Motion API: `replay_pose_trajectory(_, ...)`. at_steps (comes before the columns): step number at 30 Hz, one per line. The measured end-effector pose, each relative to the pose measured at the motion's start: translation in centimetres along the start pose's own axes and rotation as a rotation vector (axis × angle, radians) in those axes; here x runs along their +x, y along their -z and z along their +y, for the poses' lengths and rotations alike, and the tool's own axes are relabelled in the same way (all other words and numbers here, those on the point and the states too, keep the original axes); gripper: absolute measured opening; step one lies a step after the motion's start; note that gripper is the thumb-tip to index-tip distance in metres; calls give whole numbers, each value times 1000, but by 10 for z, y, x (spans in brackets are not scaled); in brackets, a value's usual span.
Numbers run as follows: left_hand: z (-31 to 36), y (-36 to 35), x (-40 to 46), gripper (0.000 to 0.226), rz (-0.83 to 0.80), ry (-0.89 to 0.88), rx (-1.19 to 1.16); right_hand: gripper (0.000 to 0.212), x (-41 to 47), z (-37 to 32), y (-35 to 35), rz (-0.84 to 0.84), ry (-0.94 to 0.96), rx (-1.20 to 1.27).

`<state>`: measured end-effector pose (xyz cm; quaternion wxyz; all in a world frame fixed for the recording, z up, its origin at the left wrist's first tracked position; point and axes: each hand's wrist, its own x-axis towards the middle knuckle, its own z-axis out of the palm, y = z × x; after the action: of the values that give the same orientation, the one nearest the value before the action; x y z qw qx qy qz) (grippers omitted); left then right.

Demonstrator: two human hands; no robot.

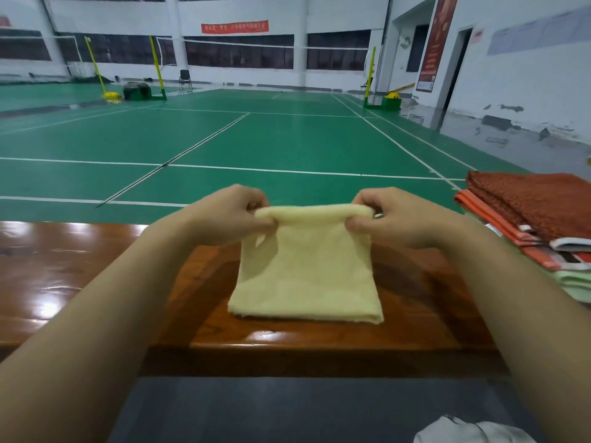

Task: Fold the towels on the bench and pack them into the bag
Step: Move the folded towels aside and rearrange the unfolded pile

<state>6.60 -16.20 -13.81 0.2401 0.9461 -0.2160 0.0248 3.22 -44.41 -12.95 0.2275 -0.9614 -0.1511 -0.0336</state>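
Note:
A pale yellow towel (305,276) lies folded on the glossy brown wooden bench (64,266), its near edge flat on the wood. My left hand (224,215) pinches the towel's far left corner and my right hand (393,219) pinches its far right corner, so the far edge is lifted off the bench. At the bench's right end sits a pile of towels (531,219): a rust-red one on top, orange and white ones under it, a light green one at the bottom. No bag is recognisable in view.
Beyond the bench stretches a green badminton court with white lines and net posts (156,65). A grey floor strip runs below the bench's near edge, with a bit of light grey fabric (463,431) at the bottom right.

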Motion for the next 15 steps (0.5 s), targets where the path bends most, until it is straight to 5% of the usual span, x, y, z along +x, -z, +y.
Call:
replay_pose_trajectory(7,12,12,-2,25,362,-108,-445,16,-1,-11,4,335,64,403)
replay_pose_trajectory(15,35,37,-3,22,648,-122,-519,24,-12,-41,27,245,8,905)
